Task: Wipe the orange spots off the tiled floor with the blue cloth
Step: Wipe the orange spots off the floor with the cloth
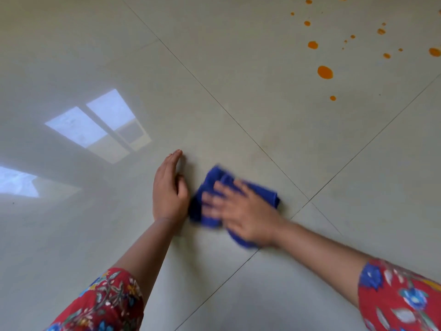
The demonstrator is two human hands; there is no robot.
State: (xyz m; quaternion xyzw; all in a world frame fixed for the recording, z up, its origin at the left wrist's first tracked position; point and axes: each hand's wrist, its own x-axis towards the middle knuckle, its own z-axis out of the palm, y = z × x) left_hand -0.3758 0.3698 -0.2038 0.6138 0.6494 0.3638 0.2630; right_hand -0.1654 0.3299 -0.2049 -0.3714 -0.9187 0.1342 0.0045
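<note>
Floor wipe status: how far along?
Done: no orange on the floor around the blue cloth. In hand: right hand presses that cloth down, motion-blurred; left hand rests flat beside it. Left: the orange spots, intact farther off, well apart from the cloth.

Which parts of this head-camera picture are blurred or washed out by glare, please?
Head view: the right hand and blue cloth are motion-blurred; the left hand is sharp; window reflections glare on the glossy tiled floor; the orange spots are crisp.
</note>
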